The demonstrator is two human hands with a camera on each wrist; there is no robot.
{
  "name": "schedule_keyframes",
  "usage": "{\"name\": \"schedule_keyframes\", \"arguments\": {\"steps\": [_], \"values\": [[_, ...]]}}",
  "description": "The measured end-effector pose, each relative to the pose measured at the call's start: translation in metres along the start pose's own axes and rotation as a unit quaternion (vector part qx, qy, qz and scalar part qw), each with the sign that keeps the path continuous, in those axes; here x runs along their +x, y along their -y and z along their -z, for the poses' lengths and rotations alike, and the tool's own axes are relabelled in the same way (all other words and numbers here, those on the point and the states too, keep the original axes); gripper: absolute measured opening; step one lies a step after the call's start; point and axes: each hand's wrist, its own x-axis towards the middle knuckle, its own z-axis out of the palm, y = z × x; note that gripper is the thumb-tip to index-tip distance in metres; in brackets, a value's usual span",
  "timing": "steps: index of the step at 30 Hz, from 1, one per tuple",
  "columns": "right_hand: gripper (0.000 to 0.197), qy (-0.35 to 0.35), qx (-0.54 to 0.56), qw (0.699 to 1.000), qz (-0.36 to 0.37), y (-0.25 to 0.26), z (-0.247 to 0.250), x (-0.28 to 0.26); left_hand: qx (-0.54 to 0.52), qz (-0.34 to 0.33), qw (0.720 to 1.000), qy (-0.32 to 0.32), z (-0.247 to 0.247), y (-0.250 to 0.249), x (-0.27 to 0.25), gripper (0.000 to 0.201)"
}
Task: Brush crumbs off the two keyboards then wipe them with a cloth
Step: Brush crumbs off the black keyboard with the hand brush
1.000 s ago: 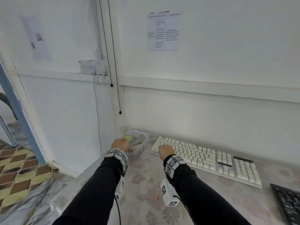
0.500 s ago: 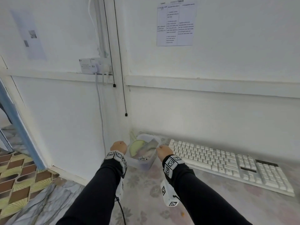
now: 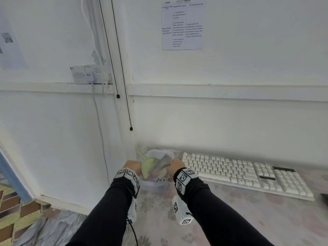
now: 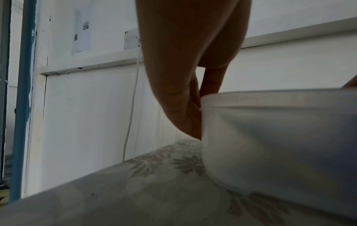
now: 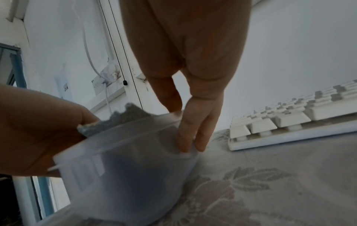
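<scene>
Floral-patterned cloth covers the table (image 3: pixel 230 219), which stands in a corner of white walls. Along its far edge lies a white keyboard (image 3: pixel 245 174), its left end just beside the right hand. At the right edge of the head view a dark corner of a second keyboard (image 3: pixel 325 197) barely shows; little of it can be made out.

Near the table's far left corner, between the two hands, sits a translucent plastic tub (image 3: pixel 156 185). Inside it lie a pale green dustpan (image 3: pixel 148 168) with its handle toward the wall, a grey cloth (image 3: pixel 164 163) and a small item near the front rim that is too blurred to tell.

The left hand (image 3: pixel 132 166) is at the tub's left side; the left wrist view shows its fingers (image 4: pixel 185 110) straight down against the outer wall (image 4: pixel 270 130), apart from the keyboard. The right hand (image 3: pixel 175 166) is at the tub's right side, two fingers (image 5: pixel 186 134) pressed flat on the outside of the wall (image 5: pixel 125 160), while the thumb (image 5: pixel 38 125) lies over the rim and touches the edge of the cloth (image 5: pixel 123 117). So both hands clasp the tub from opposite sides, and neither touches a keyboard.
</scene>
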Motion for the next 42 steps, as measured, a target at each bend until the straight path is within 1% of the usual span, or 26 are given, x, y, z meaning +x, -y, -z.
{"name": "schedule_keyframes", "arguments": {"steps": [1,2,3,4,5,6,7,9,10,12,13,14,16,18,21,23,28,33,34,36,37,38,39,40,41,42], "values": [[0.022,-0.012,0.017,1.0,0.0,-0.004,0.001,0.002,-0.014,0.018,1.0,0.0,0.0,-0.003,-0.005,0.035],[0.03,-0.017,0.034,0.999,0.008,-0.006,0.002,0.0,-0.005,0.019,1.0,-0.007,-0.002,-0.004,-0.006,0.034],[0.036,-0.024,0.038,0.999,0.007,-0.007,0.006,-0.005,-0.02,0.02,0.999,-0.019,-0.003,-0.008,-0.011,0.033],[0.038,-0.029,0.028,0.999,0.006,-0.012,0.011,-0.006,-0.028,0.013,0.999,-0.028,-0.006,-0.011,-0.012,0.032],[0.038,-0.037,0.023,0.999,0.002,-0.017,0.017,-0.01,-0.037,0.024,0.999,-0.027,-0.009,-0.016,-0.015,0.031],[0.035,-0.048,0.019,0.999,0.0,-0.022,0.022,-0.015,-0.057,0.019,0.998,-0.031,-0.012,-0.022,-0.022,0.031],[0.027,-0.049,0.026,0.998,0.003,-0.028,0.029,-0.02,-0.059,0.028,0.998,-0.022,-0.014,-0.031,-0.029,0.03],[0.006,-0.05,0.032,0.998,0.005,-0.04,0.046,-0.035,-0.027,0.015,1.0,-0.003,-0.023,-0.047,-0.039,0.028],[0.005,-0.05,0.036,0.998,0.002,-0.048,0.054,-0.044,0.014,0.005,1.0,0.005,-0.028,-0.056,-0.043,0.025],[0.026,-0.057,0.05,0.997,0.0,-0.067,0.07,-0.052,-0.017,0.019,1.0,0.019,-0.041,-0.074,-0.053,0.019],[0.029,-0.055,0.063,0.997,-0.001,-0.076,0.079,-0.059,-0.057,0.033,0.998,0.013,-0.048,-0.084,-0.059,0.022],[0.024,-0.053,0.073,0.996,0.0,-0.085,0.088,-0.067,-0.069,0.033,0.997,0.006,-0.056,-0.09,-0.061,0.027],[0.007,-0.06,0.079,0.995,-0.006,-0.104,0.106,-0.082,-0.112,0.036,0.993,-0.003,-0.072,-0.106,-0.071,0.038],[0.008,-0.066,0.063,0.996,-0.017,-0.122,0.123,-0.096,-0.161,0.037,0.986,0.001,-0.087,-0.122,-0.083,0.04],[0.026,-0.072,0.043,0.996,-0.021,-0.151,0.145,-0.113,-0.161,0.039,0.986,0.021,-0.108,-0.147,-0.104,0.04],[0.028,-0.077,0.033,0.996,-0.027,-0.17,0.159,-0.126,-0.182,0.039,0.982,0.035,-0.123,-0.165,-0.119,0.04],[0.02,-0.079,0.025,0.995,-0.051,-0.208,0.183,-0.151,-0.207,0.039,0.976,0.047,-0.15,-0.2,-0.153,0.029],[0.017,-0.083,0.019,0.993,-0.077,-0.23,0.195,-0.161,-0.214,0.023,0.974,0.065,-0.168,-0.217,-0.169,0.035],[0.018,-0.084,0.013,0.993,-0.079,-0.233,0.196,-0.162,-0.211,0.02,0.974,0.073,-0.167,-0.22,-0.173,0.031],[0.023,-0.085,-0.007,0.993,-0.078,-0.237,0.198,-0.163,-0.222,0.017,0.973,0.054,-0.167,-0.224,-0.176,0.019],[0.021,-0.082,-0.009,0.993,-0.079,-0.238,0.198,-0.164,-0.231,0.016,0.971,0.056,-0.166,-0.226,-0.176,0.016],[0.014,-0.08,-0.001,0.993,-0.082,-0.239,0.199,-0.163,-0.217,0.007,0.974,0.069,-0.166,-0.227,-0.177,0.018],[0.007,-0.074,0.004,0.994,-0.085,-0.24,0.199,-0.162,-0.223,0.012,0.971,0.08,-0.167,-0.227,-0.177,0.021],[0.006,-0.07,0.005,0.994,-0.086,-0.241,0.2,-0.16,-0.246,0.026,0.965,0.085,-0.169,-0.227,-0.177,0.025],[0.011,-0.065,0.007,0.994,-0.084,-0.243,0.201,-0.157,-0.245,0.023,0.965,0.092,-0.168,-0.227,-0.176,0.027],[0.016,-0.059,0.017,0.995,-0.079,-0.244,0.202,-0.153,-0.235,0.018,0.968,0.091,-0.17,-0.226,-0.173,0.024]]}}
